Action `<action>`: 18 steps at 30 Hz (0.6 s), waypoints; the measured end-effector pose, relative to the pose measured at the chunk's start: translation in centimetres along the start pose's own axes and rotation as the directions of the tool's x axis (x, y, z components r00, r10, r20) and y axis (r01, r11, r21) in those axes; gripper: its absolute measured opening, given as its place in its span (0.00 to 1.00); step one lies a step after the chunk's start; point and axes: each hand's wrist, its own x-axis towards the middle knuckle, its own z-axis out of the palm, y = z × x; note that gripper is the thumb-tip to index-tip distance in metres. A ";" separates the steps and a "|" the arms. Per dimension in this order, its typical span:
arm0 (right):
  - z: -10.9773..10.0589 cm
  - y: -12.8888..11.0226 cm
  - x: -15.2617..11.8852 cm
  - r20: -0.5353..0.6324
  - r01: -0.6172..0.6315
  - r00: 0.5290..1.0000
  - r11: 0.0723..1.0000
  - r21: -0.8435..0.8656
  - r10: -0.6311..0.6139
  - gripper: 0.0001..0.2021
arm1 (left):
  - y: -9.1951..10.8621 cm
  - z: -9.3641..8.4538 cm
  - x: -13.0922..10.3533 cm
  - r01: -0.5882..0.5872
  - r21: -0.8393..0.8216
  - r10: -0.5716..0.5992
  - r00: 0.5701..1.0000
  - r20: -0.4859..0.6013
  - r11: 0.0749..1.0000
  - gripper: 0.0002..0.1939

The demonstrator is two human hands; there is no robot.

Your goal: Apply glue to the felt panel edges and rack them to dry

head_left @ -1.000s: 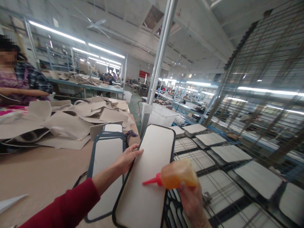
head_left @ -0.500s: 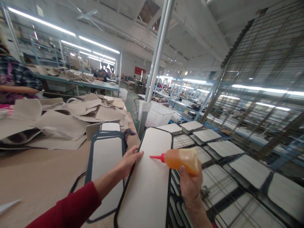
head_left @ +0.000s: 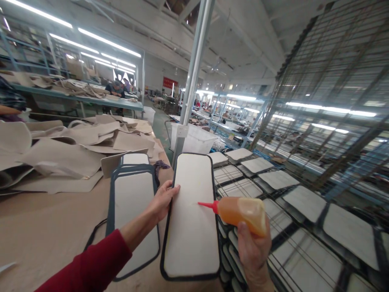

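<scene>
A long white panel with a dark rounded border [head_left: 193, 239] stands tilted up in front of me. My left hand [head_left: 162, 199] grips its left edge, thumb on the white face. In my right hand [head_left: 253, 247] is a clear squeeze bottle of amber liquid [head_left: 235, 210], tipped on its side. Its red nozzle points left over the middle of the panel; whether it touches the face I cannot tell. Left of my left forearm, similar dark-edged panels [head_left: 133, 198] lie stacked on the brown table [head_left: 54, 231].
Beige sheets [head_left: 60, 154] are heaped at the table's far left. Wire racks [head_left: 306, 259] with more white panels [head_left: 349, 231] stand on the right. A metal post [head_left: 190, 81] rises beyond the panel, beside a white bin [head_left: 194, 138]. People [head_left: 115, 89] sit farther back.
The panel has turned more upright and its lower edge has come into view. My right hand and the bottle have shifted right and slightly down. The whole view has swung right.
</scene>
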 end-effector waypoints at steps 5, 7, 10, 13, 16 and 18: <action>-2.5 -1.2 -1.7 0.085 -0.014 0.996 1.000 0.005 0.013 0.32 | 0.2 0.6 -0.1 0.015 -0.044 -0.017 0.999 -0.049 0.999 0.08; -3.7 -1.1 -2.4 0.051 -0.005 0.999 1.000 0.018 0.004 0.32 | 0.2 1.4 -0.3 0.012 -0.062 -0.016 0.998 -0.057 0.998 0.10; -5.6 -0.1 -3.6 -0.069 -0.060 0.996 0.998 0.013 0.061 0.31 | -0.1 3.1 -0.7 0.004 -0.067 -0.008 0.998 -0.058 0.998 0.13; -8.0 0.6 -4.4 -0.177 -0.186 0.963 0.976 0.116 0.204 0.26 | -0.8 5.3 -0.9 -0.018 -0.040 0.015 0.998 -0.069 0.999 0.12; -11.7 -0.2 -3.4 -0.277 -0.213 0.918 0.943 0.257 0.283 0.18 | -1.7 7.7 -0.6 -0.033 -0.001 0.033 0.997 -0.074 0.999 0.11; -14.8 -1.4 -1.9 -0.301 -0.218 0.895 0.911 0.350 0.330 0.15 | -2.6 9.3 -0.2 -0.029 0.031 0.032 0.997 -0.069 0.999 0.10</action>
